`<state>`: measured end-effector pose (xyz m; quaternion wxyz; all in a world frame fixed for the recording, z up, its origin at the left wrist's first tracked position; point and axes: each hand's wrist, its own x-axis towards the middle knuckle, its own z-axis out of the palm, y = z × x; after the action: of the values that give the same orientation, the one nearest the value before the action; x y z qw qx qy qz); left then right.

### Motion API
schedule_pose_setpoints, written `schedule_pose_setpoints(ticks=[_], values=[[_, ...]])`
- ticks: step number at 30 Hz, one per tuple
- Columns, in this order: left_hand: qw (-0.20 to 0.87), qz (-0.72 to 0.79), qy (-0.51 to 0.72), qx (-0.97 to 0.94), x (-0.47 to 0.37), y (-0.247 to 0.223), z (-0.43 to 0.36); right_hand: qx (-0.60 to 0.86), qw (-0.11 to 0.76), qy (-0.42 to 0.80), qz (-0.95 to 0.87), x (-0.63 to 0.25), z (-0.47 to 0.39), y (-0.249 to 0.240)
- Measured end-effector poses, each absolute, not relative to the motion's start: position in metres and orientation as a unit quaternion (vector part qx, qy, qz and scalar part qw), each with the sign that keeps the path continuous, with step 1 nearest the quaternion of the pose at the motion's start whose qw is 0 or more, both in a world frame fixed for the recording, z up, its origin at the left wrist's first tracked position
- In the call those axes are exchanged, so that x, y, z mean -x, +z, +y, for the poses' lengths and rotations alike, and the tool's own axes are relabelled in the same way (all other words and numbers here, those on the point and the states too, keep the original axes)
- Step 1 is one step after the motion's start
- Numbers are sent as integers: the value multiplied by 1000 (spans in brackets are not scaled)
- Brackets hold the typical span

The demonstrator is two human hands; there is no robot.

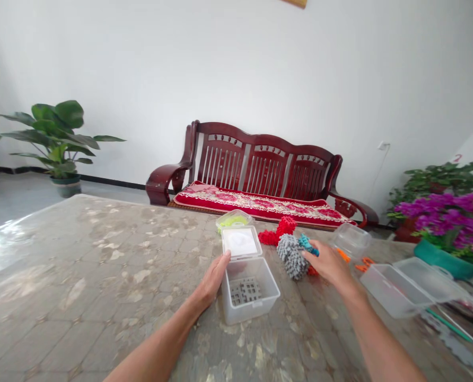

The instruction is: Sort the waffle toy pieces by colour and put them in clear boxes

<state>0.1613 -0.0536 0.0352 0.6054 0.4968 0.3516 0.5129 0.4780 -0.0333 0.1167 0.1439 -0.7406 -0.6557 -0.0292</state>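
A clear plastic box [249, 315] stands on the table with its lid [242, 241] tipped back. Grey lattice-like plastic pieces [244, 291] lie at its bottom. My left hand [213, 277] grips the box at its left back corner, thumb near the hinge; its other fingers are partly hidden. To the right, my right hand [330, 261] has thumb and fingers closed around a blue knobbly plastic piece [306, 243]. Just left of that hand sits a grey knobbly clump [292, 256], apparently of joined small pieces. Behind it lies a red knobbly clump [284, 227].
A clear container with yellow-green pieces [234, 218] stands behind the box. Orange pieces [366, 263], an upturned clear container [351, 239] and an open clear box [395, 292] lie to the right. Purple flowers in a teal pot [439, 260] stand at the table's right edge.
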Motion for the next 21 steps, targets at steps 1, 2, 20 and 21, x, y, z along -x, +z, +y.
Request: schedule_pose_setpoints(ticks=[1,2,20,21], values=[[604,355,513,-497,-161,34,-53,748,115,-34,-652,-478,-34,116],[602,358,513,-496,-161,33,-53,755,93,-37,-648,-476,-35,115],[606,381,501,-486,-161,41,-57,683,191,-52,-703,-441,-49,121],[606,380,502,-487,-161,40,-57,647,212,-10,-732,-433,-53,124]])
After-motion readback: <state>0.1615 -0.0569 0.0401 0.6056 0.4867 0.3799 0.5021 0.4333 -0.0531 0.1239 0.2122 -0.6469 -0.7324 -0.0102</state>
